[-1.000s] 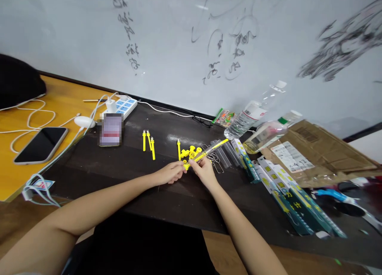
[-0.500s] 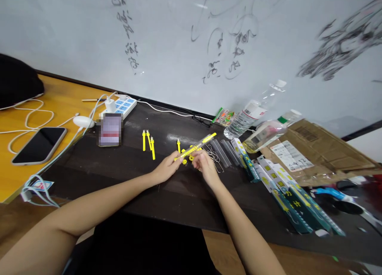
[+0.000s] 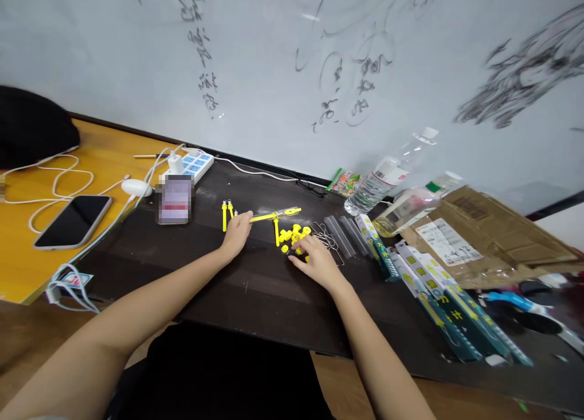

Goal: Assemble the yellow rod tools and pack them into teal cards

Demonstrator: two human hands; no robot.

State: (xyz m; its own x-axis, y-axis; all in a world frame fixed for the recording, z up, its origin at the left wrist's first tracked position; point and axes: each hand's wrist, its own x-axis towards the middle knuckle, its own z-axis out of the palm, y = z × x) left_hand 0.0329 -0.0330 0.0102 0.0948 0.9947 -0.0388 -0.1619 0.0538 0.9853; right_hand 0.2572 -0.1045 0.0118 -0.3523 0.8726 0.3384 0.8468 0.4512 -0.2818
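Note:
My left hand [image 3: 236, 234] is closed around one end of a slim yellow spring scale [image 3: 286, 213] with a clear tube. The scale lies nearly level above the dark table, its far end pointing right. Beside my left hand are yellow rods [image 3: 224, 216] with metal tips, partly covered by the fingers. Another yellow rod [image 3: 276, 233] lies under the scale. My right hand [image 3: 318, 261] is over a pile of small yellow caps [image 3: 296, 230], thumb and forefinger apart; its other fingertips are partly hidden. Thin metal hooks [image 3: 332, 240] lie just past it.
Clear tubes [image 3: 343, 237] and printed boxes [image 3: 440, 304] lie to the right. Behind them are a water bottle [image 3: 376, 180], a second bottle [image 3: 410, 210] and a cardboard package [image 3: 493, 231]. Leftward are a power strip [image 3: 197, 165], a phone [image 3: 73, 222] and cables.
My left hand has moved left with the spring scale, which now lies flatter. My right hand has come away from the scale and lowered to the yellow caps, its fingers spreading.

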